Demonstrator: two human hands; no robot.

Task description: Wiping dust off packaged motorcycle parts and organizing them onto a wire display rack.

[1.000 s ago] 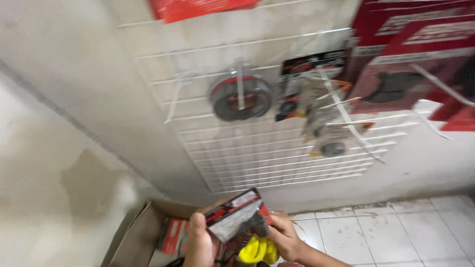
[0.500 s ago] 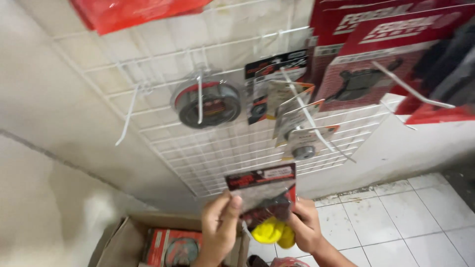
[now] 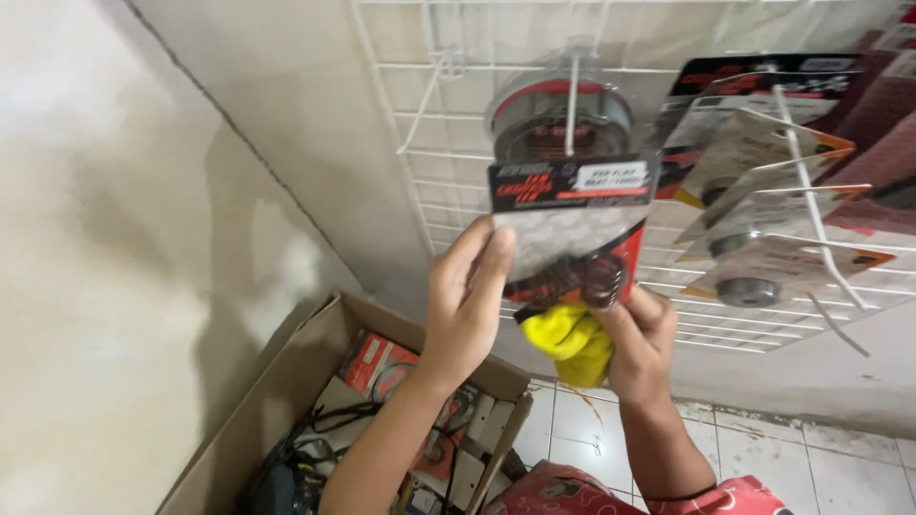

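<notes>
Both hands' fingers (image 3: 474,262) around blister pack (image 3: 570,224)

A flat blister pack (image 3: 571,224), black and red on top with a clear front, is raised before a white wire rack. More carded packs (image 3: 763,181) hang on a hook to its right. Red packages (image 3: 377,362) lie in an open cardboard box (image 3: 286,391) below.

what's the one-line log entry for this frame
left hand: holds pack edge | right hand: holds pack bottom, yellow cloth | pack: raised at hook on wire rack | below: open box
</notes>
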